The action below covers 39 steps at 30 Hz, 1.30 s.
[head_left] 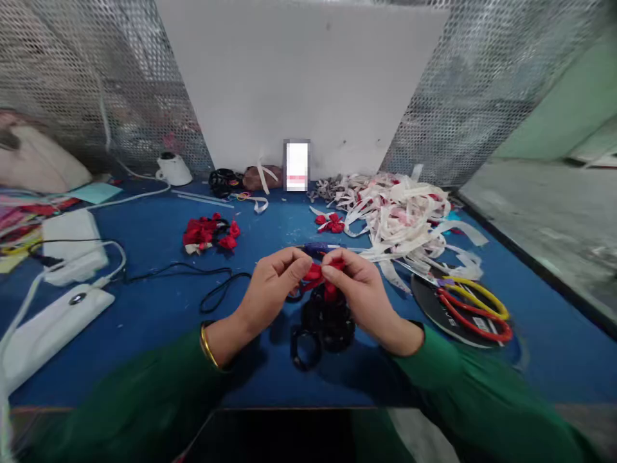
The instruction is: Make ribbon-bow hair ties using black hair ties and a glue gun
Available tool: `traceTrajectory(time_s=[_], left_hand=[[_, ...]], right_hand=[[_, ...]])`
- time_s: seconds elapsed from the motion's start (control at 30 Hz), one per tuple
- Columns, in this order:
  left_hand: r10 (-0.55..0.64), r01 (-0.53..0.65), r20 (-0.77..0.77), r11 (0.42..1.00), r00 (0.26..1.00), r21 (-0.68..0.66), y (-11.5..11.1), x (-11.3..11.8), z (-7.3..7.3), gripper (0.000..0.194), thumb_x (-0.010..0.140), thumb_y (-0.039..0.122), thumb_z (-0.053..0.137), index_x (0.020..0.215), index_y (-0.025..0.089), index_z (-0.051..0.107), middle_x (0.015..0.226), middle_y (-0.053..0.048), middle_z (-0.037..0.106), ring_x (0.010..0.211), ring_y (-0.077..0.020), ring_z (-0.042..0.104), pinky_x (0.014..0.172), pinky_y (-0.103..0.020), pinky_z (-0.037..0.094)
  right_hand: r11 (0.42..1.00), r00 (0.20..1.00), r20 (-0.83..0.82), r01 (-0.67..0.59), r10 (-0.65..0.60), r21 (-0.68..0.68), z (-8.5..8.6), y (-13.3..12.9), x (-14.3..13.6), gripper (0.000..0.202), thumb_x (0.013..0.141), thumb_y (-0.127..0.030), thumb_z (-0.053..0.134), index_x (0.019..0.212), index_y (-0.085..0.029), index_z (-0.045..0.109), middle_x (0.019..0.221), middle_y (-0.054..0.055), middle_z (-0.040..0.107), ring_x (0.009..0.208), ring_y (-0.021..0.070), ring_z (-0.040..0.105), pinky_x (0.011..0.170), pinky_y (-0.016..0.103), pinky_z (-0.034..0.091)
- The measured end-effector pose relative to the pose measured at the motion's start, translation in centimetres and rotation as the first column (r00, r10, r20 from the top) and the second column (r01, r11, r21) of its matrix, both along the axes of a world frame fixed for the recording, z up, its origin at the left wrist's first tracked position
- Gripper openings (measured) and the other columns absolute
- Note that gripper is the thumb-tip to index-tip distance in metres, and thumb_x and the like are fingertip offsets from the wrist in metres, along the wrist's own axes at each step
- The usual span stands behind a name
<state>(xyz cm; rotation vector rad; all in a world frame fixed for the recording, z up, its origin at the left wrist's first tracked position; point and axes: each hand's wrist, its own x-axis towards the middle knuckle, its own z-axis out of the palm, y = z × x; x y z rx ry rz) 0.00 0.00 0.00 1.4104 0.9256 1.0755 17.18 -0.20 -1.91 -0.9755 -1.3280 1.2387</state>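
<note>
Item one: red ribbon [313, 276], soft, bunched, up between your hands, just above the black bands [332, 321]. Its exact folds are too blurred to tell.

Item two: your left hand [270, 289], thumb and forefinger pinching the ribbon's left part.

Item three: your right hand [369, 296], thumb and forefinger pinching its right part. Your other fingers are partly hidden; their spread you cannot tell from here.

Step in hand, by judgement: two-handed fingertip shaping of the ribbon. Call of the next move, likewise: light, even pinches at both ends, since loose fabric could slip or twist.

Surroundings: a dark blue tool [321, 247] just beyond your fingertips; a red bow [330, 222] farther off; red fabric pieces [205, 231] to the left; pale strips [400, 215] heaped to the right; scissors [504, 334], red-and-yellow-handled, nearer your right forearm; all on a blue tabletop [270, 222].
</note>
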Motion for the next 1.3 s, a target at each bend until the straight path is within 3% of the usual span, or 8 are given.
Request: traceTrajectory(time_s=[0.23, 0.4, 0.53, 0.7, 0.9, 1.03, 1.17, 1.3], left_hand=[[0.068, -0.067, 0.013, 0.997, 0.998, -0.033, 0.02, 0.43, 0.51, 0.016, 0.081, 0.029, 0.076, 0.082, 0.015, 0.067, 0.065, 0.005, 0.059, 0.056, -0.0063, 0.047, 0.054, -0.020, 0.038], [0.054, -0.051, 0.038, 0.994, 0.998, -0.095, 0.22, 0.65, 0.16, 0.022, 0.074, 0.029, 0.082, 0.079, 0.015, 0.067, 0.070, 0.002, 0.065, 0.062, -0.0081, 0.055, 0.058, -0.020, 0.042], [0.059, -0.058, 0.003, 0.994, 0.998, -0.098, 0.14, 0.68, -0.05, 0.025, 0.070, 0.027, 0.084, 0.078, 0.015, 0.063, 0.069, 0.003, 0.065, 0.061, -0.0080, 0.056, 0.058, -0.020, 0.043], [0.096, -0.096, 0.004, 0.994, 0.995, -0.059, 0.11, 0.65, 0.05, 0.031, 0.067, 0.022, 0.086, 0.085, 0.017, 0.062, 0.074, 0.004, 0.065, 0.065, -0.0089, 0.059, 0.060, -0.020, 0.045], [0.089, -0.089, -0.012, 0.995, 0.996, -0.037, -0.03, 0.73, 0.17, 0.029, 0.067, 0.021, 0.085, 0.085, 0.017, 0.062, 0.074, 0.004, 0.064, 0.063, -0.0087, 0.057, 0.058, -0.021, 0.045], [0.097, -0.099, -0.029, 0.994, 0.995, -0.045, -0.06, 0.78, 0.29, 0.029, 0.066, 0.019, 0.085, 0.084, 0.017, 0.062, 0.071, 0.005, 0.063, 0.063, -0.0086, 0.056, 0.059, -0.021, 0.044], [0.030, -0.031, -0.003, 0.994, 1.000, -0.104, 0.02, 0.62, 0.24, 0.026, 0.071, 0.029, 0.084, 0.083, 0.017, 0.065, 0.071, 0.003, 0.065, 0.061, -0.0094, 0.055, 0.058, -0.022, 0.043], [0.069, -0.066, 0.024, 0.992, 0.997, -0.105, 0.09, 0.45, 0.05, 0.025, 0.073, 0.034, 0.083, 0.080, 0.016, 0.067, 0.069, 0.003, 0.063, 0.060, -0.0085, 0.052, 0.056, -0.021, 0.040]], right_hand=[[0.994, 0.998, -0.012, 0.067, -0.066, 0.087, 0.46, 0.05, 0.08, 0.018, 0.088, -0.039, 0.068, 0.085, -0.022, 0.070, 0.077, -0.001, 0.064, 0.068, 0.0127, 0.054, 0.062, 0.025, 0.043], [0.997, 0.999, 0.039, 0.024, -0.027, 0.067, 0.61, 0.27, 0.37, 0.016, 0.080, -0.037, 0.077, 0.083, -0.022, 0.071, 0.076, 0.000, 0.066, 0.067, 0.0137, 0.056, 0.060, 0.027, 0.043], [1.000, 0.999, 0.045, -0.006, 0.005, 0.029, 0.60, 0.27, 0.24, 0.017, 0.083, -0.035, 0.074, 0.077, -0.021, 0.067, 0.072, 0.000, 0.063, 0.065, 0.0136, 0.054, 0.057, 0.026, 0.040], [0.994, 0.993, -0.101, -0.067, 0.058, -0.087, 0.52, 0.03, -0.03, 0.022, 0.085, -0.038, 0.072, 0.077, -0.020, 0.062, 0.066, -0.004, 0.056, 0.057, 0.0101, 0.045, 0.053, 0.024, 0.035], [0.987, 0.976, -0.217, -0.032, -0.002, -0.154, 0.65, -0.01, -0.09, 0.023, 0.082, -0.036, 0.075, 0.078, -0.020, 0.060, 0.067, -0.005, 0.054, 0.055, 0.0085, 0.043, 0.052, 0.023, 0.034], [0.992, 0.986, -0.147, 0.060, -0.076, -0.107, 0.70, 0.05, -0.23, 0.022, 0.083, -0.037, 0.074, 0.077, -0.020, 0.061, 0.069, -0.005, 0.054, 0.059, 0.0091, 0.044, 0.055, 0.023, 0.037], [0.996, 0.997, -0.025, 0.073, -0.074, -0.048, 0.65, -0.02, -0.28, 0.021, 0.085, -0.037, 0.072, 0.077, -0.020, 0.063, 0.071, -0.003, 0.058, 0.063, 0.0107, 0.048, 0.058, 0.024, 0.039], [0.997, 0.996, -0.062, 0.068, -0.071, -0.047, 0.80, 0.02, -0.26, 0.021, 0.087, -0.040, 0.070, 0.081, -0.020, 0.066, 0.076, -0.002, 0.061, 0.069, 0.0116, 0.052, 0.065, 0.025, 0.043]])
